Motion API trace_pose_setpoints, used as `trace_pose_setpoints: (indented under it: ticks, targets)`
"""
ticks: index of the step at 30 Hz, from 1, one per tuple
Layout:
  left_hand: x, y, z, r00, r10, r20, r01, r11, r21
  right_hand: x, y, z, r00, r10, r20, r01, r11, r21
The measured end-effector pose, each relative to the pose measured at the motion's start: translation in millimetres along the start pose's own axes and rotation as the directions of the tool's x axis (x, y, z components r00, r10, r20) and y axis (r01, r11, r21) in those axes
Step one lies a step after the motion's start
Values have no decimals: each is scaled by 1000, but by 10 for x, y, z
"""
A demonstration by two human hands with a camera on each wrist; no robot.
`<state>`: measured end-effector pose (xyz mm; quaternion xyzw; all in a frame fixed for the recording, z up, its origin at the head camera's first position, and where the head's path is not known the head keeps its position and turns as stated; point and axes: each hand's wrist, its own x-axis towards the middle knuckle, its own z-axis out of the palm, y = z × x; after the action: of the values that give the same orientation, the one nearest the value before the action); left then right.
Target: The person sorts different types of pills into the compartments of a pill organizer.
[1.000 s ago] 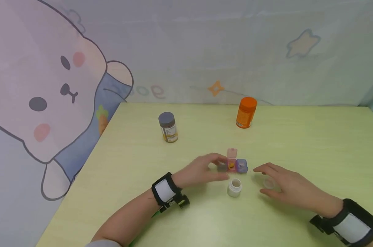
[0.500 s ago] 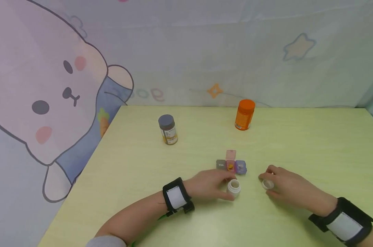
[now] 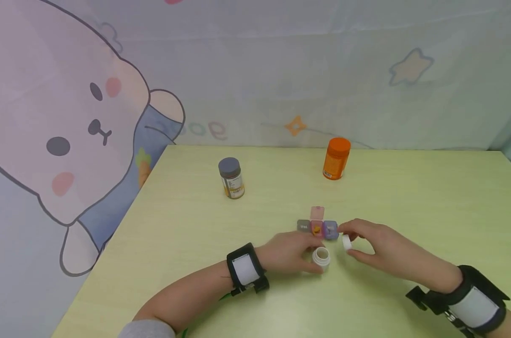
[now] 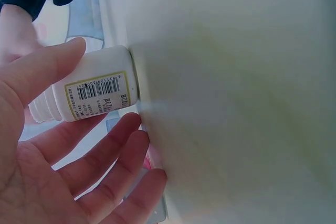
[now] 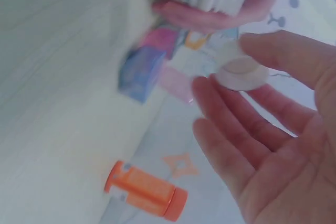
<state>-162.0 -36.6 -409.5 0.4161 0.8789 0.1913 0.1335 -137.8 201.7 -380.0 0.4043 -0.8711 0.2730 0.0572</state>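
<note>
My left hand (image 3: 287,252) pinches a small white pill bottle (image 4: 97,85) between thumb and fingers. The bottle stands uncapped on the table, its barcode label facing the left wrist camera. To its right, my right hand (image 3: 384,241) pinches a white bottle cap (image 3: 346,242) by its edges, just off the bottle. The cap's hollow side shows in the right wrist view. Right behind the bottle lies a small pill organizer (image 3: 330,230) with grey, pink and purple compartments. Its pink lid stands open, and something yellow-orange sits inside that compartment.
A brown bottle with a grey lid (image 3: 231,178) stands at the back left of the yellow-green table (image 3: 429,197). An orange bottle (image 3: 336,158) stands at the back right. Behind the table hangs a printed cloth (image 3: 255,70) with a cartoon bear.
My left hand has moved from the pill organizer to the white bottle and taken hold of it. My right hand has picked the cap up from the table and carried it left toward the bottle.
</note>
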Motion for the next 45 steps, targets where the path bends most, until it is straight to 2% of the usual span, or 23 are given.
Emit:
trace_pose_setpoints:
  ticks: [3, 6, 11, 15, 20, 26, 33, 37, 45]
  targets:
    - [1, 1, -4, 1000, -2, -1, 2, 1000, -4, 66, -88, 21, 994, -73, -84, 76, 996, 43]
    - [10, -8, 4, 1000, 10, -7, -10, 1000, -8, 94, -129, 88, 991, -70, -118, 87, 985, 147]
    - [29, -15, 4, 1000, 28, -6, -28, 1000, -7, 56, -113, 284, 991, 44, -123, 1, 938, 347]
    - [35, -24, -5, 1000, 8, 5, -8, 999, -34, 31, -107, 424, 983, 127, -135, -61, 909, 413]
    - [32, -34, -11, 1000, -12, 11, 12, 998, -60, 38, -106, 495, 975, 183, -127, -104, 879, 466]
    - [27, -38, -19, 1000, -26, 11, 27, 997, -74, 57, -88, 509, 976, 191, -109, -123, 885, 450]
    - [21, -39, -32, 1000, -27, 5, 27, 996, -85, 97, -75, 493, 982, 164, -95, -121, 928, 353]
    - [30, -48, -24, 1000, -30, 2, 30, 996, -84, 107, -78, 473, 984, 155, -88, -117, 936, 332]
    - [25, -56, -13, 999, -47, 1, 47, 997, -67, 122, -44, 469, 996, 40, -81, -15, 957, 290]
